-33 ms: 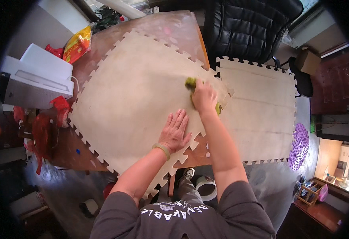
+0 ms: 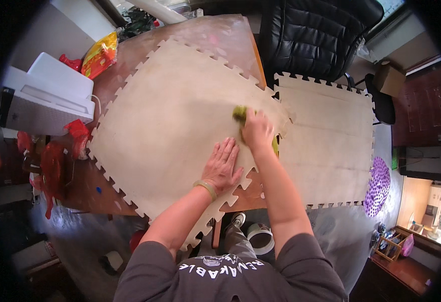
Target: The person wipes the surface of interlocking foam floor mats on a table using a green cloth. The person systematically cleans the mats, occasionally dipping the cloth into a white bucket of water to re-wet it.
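Foam mat [image 2: 170, 126], mid frame, wiping under way

We press left hand [image 2: 222, 166] flat, fingers spread; right hand [image 2: 256, 130] grips green sponge [image 2: 240, 114]; mat looks evenly pale, wiped share unclear; second mat [image 2: 331, 146] at right untouched.

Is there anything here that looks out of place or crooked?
Yes. The large foam mat lies at an angle on the table, its toothed edge overhanging the near side. The second mat is not interlocked with it. The left hand presses flat; the right hand holds a green sponge.
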Available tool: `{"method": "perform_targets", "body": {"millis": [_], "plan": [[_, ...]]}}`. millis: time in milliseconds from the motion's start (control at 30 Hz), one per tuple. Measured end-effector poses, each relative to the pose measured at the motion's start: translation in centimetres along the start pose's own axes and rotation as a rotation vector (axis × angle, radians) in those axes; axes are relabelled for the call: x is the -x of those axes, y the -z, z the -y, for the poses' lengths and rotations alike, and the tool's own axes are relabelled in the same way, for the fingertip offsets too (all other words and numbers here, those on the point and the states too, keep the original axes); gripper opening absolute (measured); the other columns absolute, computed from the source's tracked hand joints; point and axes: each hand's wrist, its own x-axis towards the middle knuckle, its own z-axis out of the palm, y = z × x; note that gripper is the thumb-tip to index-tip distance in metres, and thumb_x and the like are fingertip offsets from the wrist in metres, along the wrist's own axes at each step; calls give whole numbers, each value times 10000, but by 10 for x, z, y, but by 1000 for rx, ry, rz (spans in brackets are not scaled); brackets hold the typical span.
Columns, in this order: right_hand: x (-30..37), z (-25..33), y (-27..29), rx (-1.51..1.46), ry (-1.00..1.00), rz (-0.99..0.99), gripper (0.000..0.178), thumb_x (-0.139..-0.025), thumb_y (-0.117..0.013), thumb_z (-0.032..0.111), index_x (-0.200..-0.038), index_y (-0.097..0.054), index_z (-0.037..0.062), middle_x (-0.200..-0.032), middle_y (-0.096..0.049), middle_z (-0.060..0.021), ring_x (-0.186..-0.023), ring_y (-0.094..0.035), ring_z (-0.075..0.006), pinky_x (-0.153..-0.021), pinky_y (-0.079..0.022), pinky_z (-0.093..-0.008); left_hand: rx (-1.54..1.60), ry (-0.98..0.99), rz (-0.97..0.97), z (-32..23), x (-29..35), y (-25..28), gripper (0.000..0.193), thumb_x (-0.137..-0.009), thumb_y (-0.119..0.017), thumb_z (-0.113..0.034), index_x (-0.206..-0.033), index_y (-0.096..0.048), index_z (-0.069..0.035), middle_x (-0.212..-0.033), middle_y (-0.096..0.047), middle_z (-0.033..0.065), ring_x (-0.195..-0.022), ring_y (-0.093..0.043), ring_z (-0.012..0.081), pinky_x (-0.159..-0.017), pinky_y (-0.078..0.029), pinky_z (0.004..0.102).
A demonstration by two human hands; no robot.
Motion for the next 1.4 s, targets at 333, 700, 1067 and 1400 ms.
{"method": "perform_targets", "body": {"millis": [333,700,1067,1400], "plan": [[58,11,13,11,49,18,120,-798,-579,88,-916,-562,105,-850,-590,-146,-758,-636,-345,-617,-526,-446,69,5,-34,4,4,4,679,-841,-617,-329,-1362,-426,62,-1447,-397,223,-1407,-298,333,-1176,-214,454],[57,16,17,41,-30,99,184,-807,-599,114,-985,-551,106,-926,-594,-148,-835,-625,-332,-673,-518,-462,-172,201,-117,102,67,52,552,-863,-622,-319,-1346,-490,-85,-1467,-403,149,-1380,-350,308,-1133,-280,475],[136,98,-3,-40,427,243,227,-807,-562,98,-1032,-549,123,-882,-557,-123,-800,-614,-286,-545,-533,-412,-158,229,-121,110,69,51,592,-884,-580,-317,-1396,-444,-51,-1510,-356,136,-1414,-301,293,-1161,-236,459],[43,98,-35,123,148,122,155,-804,-562,107,-957,-587,100,-824,-592,-145,-763,-640,-312,-580,-537,-434,-110,238,-45,107,65,55,645,-872,-586,-275,-1420,-385,-1,-1529,-315,152,-1434,-266,281,-1183,-196,432]]}}
